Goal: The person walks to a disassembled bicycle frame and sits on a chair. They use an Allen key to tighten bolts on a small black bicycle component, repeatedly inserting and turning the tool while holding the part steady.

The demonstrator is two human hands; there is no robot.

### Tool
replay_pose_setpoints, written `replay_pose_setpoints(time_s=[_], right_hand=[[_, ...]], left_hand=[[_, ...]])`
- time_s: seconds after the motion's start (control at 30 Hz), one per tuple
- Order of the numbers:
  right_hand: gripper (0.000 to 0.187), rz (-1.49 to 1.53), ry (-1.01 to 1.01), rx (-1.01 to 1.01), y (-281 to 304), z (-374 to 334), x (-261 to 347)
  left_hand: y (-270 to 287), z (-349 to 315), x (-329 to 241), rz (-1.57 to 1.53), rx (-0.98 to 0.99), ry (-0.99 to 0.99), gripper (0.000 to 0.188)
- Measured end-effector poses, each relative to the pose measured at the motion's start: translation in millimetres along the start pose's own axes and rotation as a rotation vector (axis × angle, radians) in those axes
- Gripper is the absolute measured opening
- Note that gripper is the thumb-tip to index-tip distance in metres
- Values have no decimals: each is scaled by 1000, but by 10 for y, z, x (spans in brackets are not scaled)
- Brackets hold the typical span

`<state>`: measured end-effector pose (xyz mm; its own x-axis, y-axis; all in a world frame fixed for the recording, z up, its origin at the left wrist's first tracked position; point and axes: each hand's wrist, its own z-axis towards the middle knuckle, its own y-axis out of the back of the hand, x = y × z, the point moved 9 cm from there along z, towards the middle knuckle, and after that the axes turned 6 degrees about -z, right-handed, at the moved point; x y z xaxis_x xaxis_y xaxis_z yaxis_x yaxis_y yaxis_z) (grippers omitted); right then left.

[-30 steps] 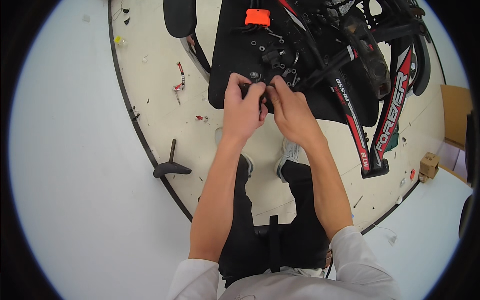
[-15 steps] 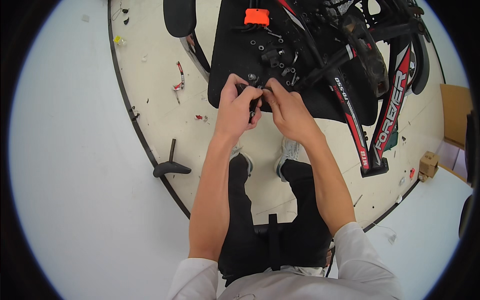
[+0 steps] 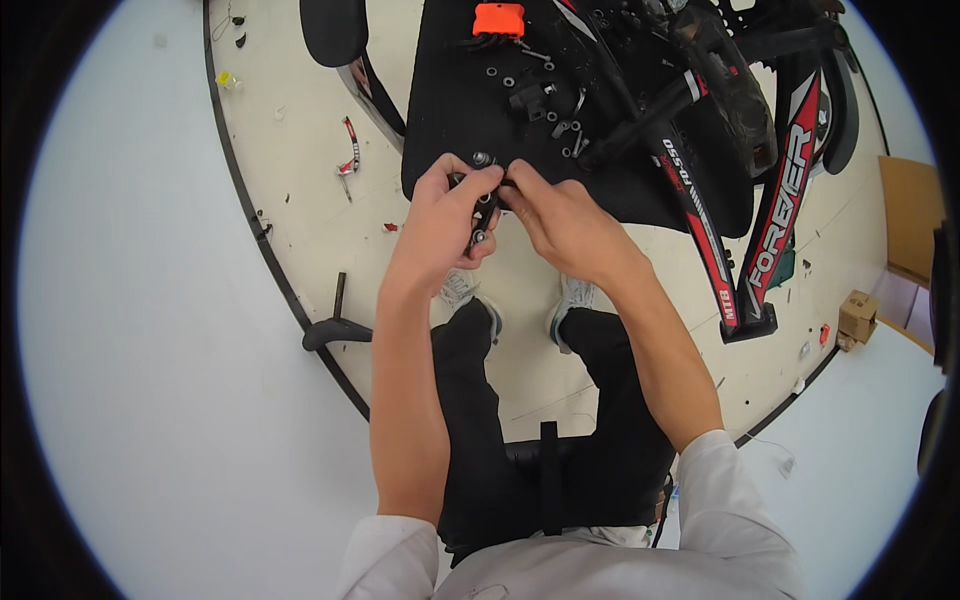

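My left hand (image 3: 430,225) is closed around a small black part with silver bolt-like ends (image 3: 484,208), held just in front of the black chair seat (image 3: 437,100). At the right side of that part, the thumb and fingers of my right hand (image 3: 572,228) are pinched together against it. Whatever sits between the right fingertips is hidden. Beyond my hands, a black clamp-like part (image 3: 530,98) lies on the seat among several loose nuts and bolts (image 3: 568,130).
A black, red and white bicycle frame (image 3: 785,200) leans across the seat's right side. An orange block-shaped item (image 3: 498,20) sits farther back. On the floor are a bicycle saddle with its post (image 3: 332,330), a red-black strip (image 3: 350,150) and a cardboard box (image 3: 858,315).
Both hands have shifted slightly left in the picture with the black part, and it shows more plainly between them. The whole view has also shifted a little. The grip looks the same.
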<state>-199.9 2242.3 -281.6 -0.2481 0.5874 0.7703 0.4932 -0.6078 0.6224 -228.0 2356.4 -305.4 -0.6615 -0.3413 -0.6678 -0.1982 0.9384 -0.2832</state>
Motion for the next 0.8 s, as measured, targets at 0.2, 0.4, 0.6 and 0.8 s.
replay_pose_setpoints(time_s=[0.2, 0.4, 0.6, 0.8], right_hand=[[17, -43, -17, 44, -64, -117, 38], [18, -224, 179, 34, -123, -205, 6], [19, 171, -56, -51, 285, -308, -236], [14, 948, -272, -219, 516, -346, -620]], left_hand=[[16, -3, 93, 48, 77, 62, 24], [56, 5, 184, 184, 194, 168, 24], [102, -87, -76, 77, 117, -68, 26], [-162, -49, -65, 86, 268, -192, 27]])
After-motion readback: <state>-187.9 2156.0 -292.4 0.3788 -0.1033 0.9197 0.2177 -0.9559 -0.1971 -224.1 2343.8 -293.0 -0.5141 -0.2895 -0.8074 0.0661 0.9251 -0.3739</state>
